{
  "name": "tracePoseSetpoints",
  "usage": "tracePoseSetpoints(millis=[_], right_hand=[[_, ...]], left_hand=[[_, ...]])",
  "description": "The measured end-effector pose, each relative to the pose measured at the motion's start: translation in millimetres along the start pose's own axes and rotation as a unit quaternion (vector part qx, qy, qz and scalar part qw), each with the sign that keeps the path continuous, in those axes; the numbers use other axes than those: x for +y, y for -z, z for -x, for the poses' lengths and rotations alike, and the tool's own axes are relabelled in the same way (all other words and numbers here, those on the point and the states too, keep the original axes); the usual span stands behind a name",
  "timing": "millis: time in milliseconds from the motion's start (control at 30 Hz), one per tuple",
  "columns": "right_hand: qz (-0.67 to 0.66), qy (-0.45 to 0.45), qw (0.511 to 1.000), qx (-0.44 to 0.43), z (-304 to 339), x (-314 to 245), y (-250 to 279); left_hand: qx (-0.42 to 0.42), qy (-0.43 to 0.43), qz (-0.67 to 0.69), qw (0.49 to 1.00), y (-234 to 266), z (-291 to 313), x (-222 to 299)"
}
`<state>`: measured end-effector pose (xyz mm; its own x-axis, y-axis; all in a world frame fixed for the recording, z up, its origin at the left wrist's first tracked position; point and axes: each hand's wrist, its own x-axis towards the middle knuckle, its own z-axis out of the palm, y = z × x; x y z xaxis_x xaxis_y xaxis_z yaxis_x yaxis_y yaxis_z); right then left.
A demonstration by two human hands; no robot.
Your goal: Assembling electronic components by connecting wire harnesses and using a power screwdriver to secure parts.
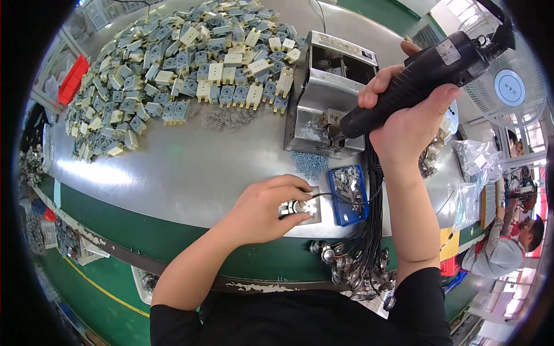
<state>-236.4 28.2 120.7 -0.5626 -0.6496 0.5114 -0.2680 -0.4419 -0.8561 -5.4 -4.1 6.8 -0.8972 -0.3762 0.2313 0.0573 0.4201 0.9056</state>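
Left grip [266, 209] has a shiny metal part [296, 207] pinched near the front edge of the worktop [202, 179], right grip [407, 124] is wrapped around a chunky black power screwdriver [416, 82], nose at the metal box [334, 83] farther back.

I'm in a factory workshop. Parts [190, 86] lie heaped upper left on my metal surface [196, 181]; yellow-lined green floor [86, 297] shows lower left.

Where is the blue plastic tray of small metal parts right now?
In the head view, the blue plastic tray lies right of centre on the silver metal tabletop, between the person's left hand and the bundle of black cables.
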Motion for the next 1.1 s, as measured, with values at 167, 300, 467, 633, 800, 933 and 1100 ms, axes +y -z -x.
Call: tracePoseSetpoints(millis=[167, 300, 467, 633, 800, 933, 1100], right_hand=[[0.015, 0.008, 1.000, -0.013, 0, 0, -3], [0.000, 0.015, 1.000, -0.019, 4, 2, -1], [0.002, -0.002, 0.999, -0.045, 14, -5, -5], [-0.114, -0.133, 0.978, -0.110, 45, -29, -10], [-0.143, -0.132, 0.968, -0.156, 70, -45, -38], [-0.090, -0.138, 0.974, -0.153, 82, -38, -47], [-0.030, -0.135, 0.980, -0.147, 85, -34, -49]], left_hand=[[0.004, 0.002, 0.006, 1.000, -1, 1, -2], [0.005, 0.001, 0.011, 1.000, -2, 1, 0], [0.013, 0.000, 0.009, 1.000, -4, 6, -2], [0.030, -0.025, -0.003, 0.999, -5, 6, -8], [0.038, -0.024, -0.006, 0.999, -1, 10, -10], [0.026, 0.004, -0.016, 1.000, -1, 9, -5], [0.017, 0.025, -0.012, 0.999, -1, 9, -4]])
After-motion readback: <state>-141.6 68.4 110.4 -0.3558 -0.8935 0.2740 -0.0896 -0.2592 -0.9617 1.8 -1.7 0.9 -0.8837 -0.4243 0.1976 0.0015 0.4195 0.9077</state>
